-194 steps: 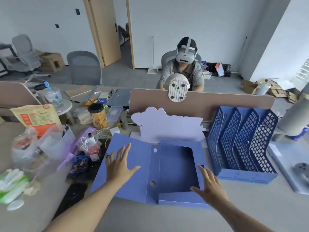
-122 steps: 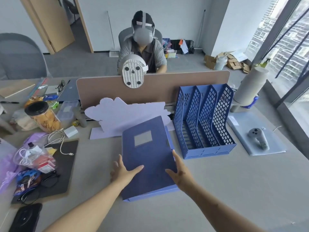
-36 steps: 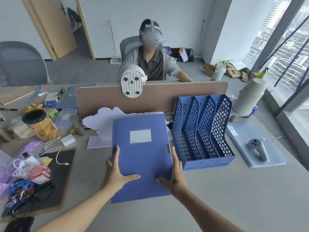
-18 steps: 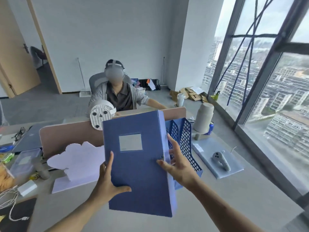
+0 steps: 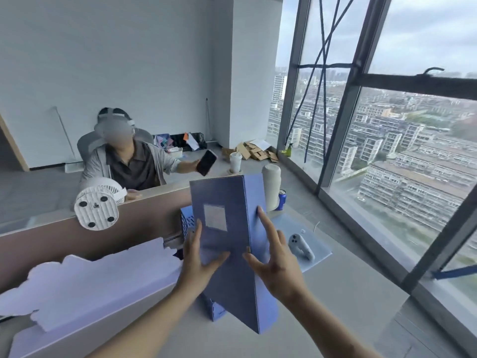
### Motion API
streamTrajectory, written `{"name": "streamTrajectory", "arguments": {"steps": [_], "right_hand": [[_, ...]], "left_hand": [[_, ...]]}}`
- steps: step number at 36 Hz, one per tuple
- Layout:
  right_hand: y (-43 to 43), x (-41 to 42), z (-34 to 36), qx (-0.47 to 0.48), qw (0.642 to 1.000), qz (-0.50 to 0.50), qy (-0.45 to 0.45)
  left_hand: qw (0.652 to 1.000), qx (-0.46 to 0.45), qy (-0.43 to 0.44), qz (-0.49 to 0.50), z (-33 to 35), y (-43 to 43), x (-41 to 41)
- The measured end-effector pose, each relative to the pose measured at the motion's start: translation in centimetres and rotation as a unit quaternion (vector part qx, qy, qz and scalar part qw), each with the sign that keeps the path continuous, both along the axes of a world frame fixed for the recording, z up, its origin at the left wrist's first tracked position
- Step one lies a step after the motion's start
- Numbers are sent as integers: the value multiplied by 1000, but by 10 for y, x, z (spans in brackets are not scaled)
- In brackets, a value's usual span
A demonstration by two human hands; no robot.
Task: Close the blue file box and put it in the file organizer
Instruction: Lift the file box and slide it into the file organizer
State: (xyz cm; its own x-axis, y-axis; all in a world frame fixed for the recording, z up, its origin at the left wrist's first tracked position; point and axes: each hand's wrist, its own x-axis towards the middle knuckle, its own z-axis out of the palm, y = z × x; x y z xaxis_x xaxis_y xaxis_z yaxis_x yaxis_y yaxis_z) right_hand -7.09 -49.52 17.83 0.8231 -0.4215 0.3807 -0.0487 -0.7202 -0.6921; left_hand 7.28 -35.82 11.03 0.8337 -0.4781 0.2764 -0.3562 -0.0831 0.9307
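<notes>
The closed blue file box (image 5: 222, 200) stands upright in the air, its label side facing left and its spine edge toward me. My left hand (image 5: 197, 262) presses flat on the label side and my right hand (image 5: 275, 262) presses on the opposite side, so both hold it between them. Directly behind and below it is the blue mesh file organizer (image 5: 186, 220); only a strip at the left and a bottom corner (image 5: 215, 310) show, the rest is hidden by the box.
A brown desk divider (image 5: 56, 244) with a white fan (image 5: 96, 206) runs across the far side, a person seated behind it holding a phone. A white cloud-shaped board (image 5: 85, 282) lies left. A grey controller (image 5: 300, 246) on a blue mat and a tall white cylinder (image 5: 271, 189) stand right.
The box has turned more edge-on and moved right and down over the organizer. My view has swung right toward the windows. The person opposite now holds out a phone.
</notes>
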Motion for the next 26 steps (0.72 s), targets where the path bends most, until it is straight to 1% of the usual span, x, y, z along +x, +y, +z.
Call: {"name": "streamTrajectory", "arguments": {"steps": [3,6,8,17,22,26], "right_hand": [[-2,8,-8,-28,999,-16,-5],[0,19,-16,-35,999,-13,-4],[2,27,-21,-37,999,-11,-1],[6,62,-37,-35,999,-8,12],[4,78,-50,-9,1000,-3,4],[4,88,-65,1,1000,-6,0]], "left_hand": [[995,-53,86,-9,22,-19,-2],[983,-58,172,-40,35,-29,6],[976,-62,200,-53,39,-32,13],[969,-67,226,-72,38,-29,39],[969,-79,213,-97,38,-27,49],[973,-59,191,-119,34,-26,59]]}}
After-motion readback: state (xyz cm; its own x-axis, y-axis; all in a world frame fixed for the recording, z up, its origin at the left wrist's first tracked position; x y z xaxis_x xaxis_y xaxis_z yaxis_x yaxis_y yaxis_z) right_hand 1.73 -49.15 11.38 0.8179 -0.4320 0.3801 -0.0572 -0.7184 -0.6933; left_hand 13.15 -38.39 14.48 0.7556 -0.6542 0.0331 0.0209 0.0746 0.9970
